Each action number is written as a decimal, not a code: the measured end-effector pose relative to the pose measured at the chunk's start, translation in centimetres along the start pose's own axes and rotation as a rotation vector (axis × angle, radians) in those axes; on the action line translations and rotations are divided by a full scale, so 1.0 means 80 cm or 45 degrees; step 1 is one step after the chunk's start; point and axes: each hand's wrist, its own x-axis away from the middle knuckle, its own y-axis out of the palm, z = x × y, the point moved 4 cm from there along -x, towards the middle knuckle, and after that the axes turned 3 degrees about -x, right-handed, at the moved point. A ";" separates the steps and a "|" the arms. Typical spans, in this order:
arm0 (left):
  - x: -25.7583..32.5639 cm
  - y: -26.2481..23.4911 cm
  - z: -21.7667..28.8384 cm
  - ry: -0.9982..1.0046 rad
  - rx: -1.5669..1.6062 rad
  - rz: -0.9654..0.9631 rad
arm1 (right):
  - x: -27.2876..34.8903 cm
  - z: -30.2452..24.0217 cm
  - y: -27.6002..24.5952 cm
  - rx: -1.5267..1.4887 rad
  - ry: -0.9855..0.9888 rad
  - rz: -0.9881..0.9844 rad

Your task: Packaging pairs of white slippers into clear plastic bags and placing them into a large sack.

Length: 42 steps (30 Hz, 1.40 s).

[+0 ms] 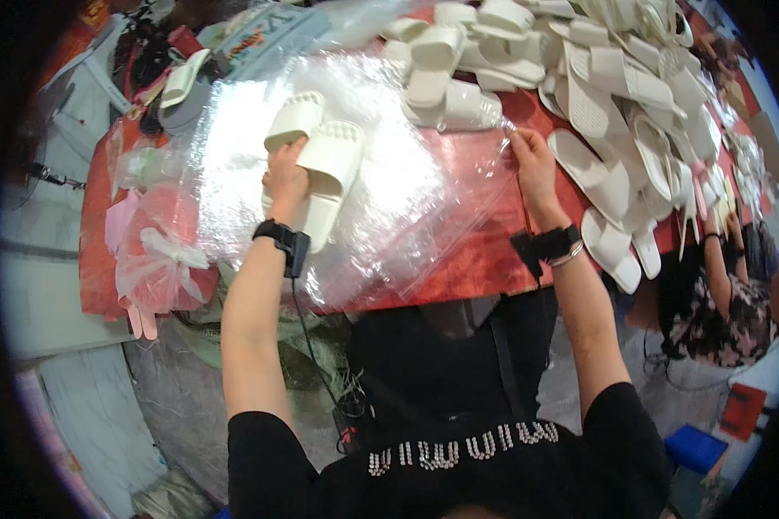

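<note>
A pair of cream slide slippers point(333, 160) lies over a shiny stack of clear plastic bags point(389, 195) on the red table. My left hand point(287, 177) is closed on the pair, its fingers partly hidden between the two slippers. At the right, my right hand point(535, 169) pinches the edge of a clear plastic bag point(472, 160) between thumb and fingertips. Beyond that bag's upper edge sits another cream slipper point(459, 108), at the border of the heap. Each wrist wears a black strapped device.
Many loose cream slippers point(610, 78) are heaped across the table's far and right side. A knotted clear bag point(169, 259) hangs at the left edge of the red table point(485, 268). Another person's arm point(717, 268) reaches in at far right. A cable point(307, 337) dangles from my left wrist.
</note>
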 end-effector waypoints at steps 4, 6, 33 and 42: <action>-0.005 0.002 -0.021 0.124 -0.128 -0.060 | 0.017 0.008 -0.078 -0.018 0.010 0.113; -0.005 0.004 -0.027 0.164 -0.172 -0.096 | 0.042 0.018 -0.114 -0.082 0.120 0.158; 0.213 -0.002 0.435 0.882 1.006 -0.587 | 0.189 -0.064 -0.126 -0.236 -0.090 0.042; 0.141 -0.117 0.371 -0.036 2.031 0.109 | 0.171 -0.024 -0.112 0.062 -0.224 0.244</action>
